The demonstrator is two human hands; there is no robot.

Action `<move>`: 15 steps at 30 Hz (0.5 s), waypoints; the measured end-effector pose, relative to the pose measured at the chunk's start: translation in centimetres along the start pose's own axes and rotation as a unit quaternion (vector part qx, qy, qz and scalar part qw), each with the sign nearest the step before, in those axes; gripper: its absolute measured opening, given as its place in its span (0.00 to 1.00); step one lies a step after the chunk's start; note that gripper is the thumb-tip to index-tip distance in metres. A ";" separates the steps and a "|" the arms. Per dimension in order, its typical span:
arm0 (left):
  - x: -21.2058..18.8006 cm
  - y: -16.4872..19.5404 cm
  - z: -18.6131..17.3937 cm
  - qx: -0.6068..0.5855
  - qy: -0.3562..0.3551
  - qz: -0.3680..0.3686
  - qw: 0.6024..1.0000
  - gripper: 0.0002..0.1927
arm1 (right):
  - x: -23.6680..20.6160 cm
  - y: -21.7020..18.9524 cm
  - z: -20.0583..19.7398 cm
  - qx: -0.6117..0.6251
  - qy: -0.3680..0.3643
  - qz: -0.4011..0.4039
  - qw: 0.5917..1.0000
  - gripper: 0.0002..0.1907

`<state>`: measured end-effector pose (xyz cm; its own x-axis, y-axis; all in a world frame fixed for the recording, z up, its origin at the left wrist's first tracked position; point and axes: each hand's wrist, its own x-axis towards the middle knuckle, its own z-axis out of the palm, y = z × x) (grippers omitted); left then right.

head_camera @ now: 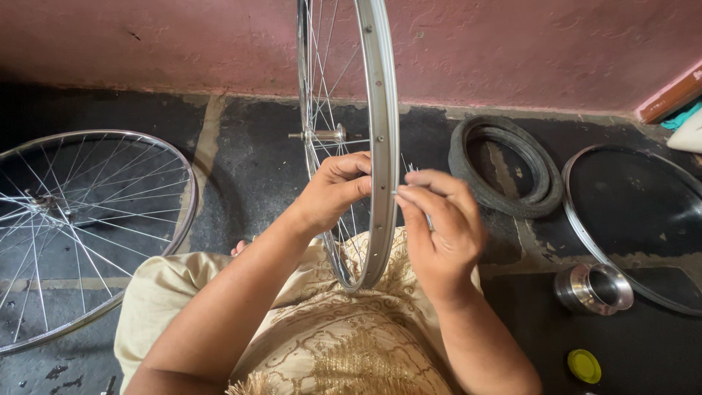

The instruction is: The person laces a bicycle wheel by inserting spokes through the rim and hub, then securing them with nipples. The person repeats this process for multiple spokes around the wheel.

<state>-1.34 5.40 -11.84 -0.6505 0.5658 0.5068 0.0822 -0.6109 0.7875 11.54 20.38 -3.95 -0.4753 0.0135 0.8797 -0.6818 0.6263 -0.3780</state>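
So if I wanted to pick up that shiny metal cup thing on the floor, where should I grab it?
Probably by the rim, from above. The metal cup stands upright on the dark floor with its open mouth facing up, so fingers can hook inside and pinch the wall. Come from the near side; a bare rim hoop lies right against its far edge.

Rough pink plastered wall [512, 51] at the back, dark stained stone-slab floor [248, 161] with pale joints, dim even light, shadowed left corner

Upright wheel rim [380, 146] sits dead center; spoked wheel [80, 227] lies left of it, tyre [504, 168], bare rim [629, 219] and metal cup [594, 288] to its right.
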 end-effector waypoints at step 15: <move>-0.1 -0.5 0.1 0.002 0.006 0.004 1.000 0.06 | 0.1 -0.4 1.0 -0.104 -0.021 -0.062 0.992 0.09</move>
<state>-1.20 5.71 -12.30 -0.6593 0.5545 0.5079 0.0899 -0.6125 0.7854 11.22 19.32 -4.00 -0.4209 -0.1025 0.9013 -0.6083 0.7689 -0.1966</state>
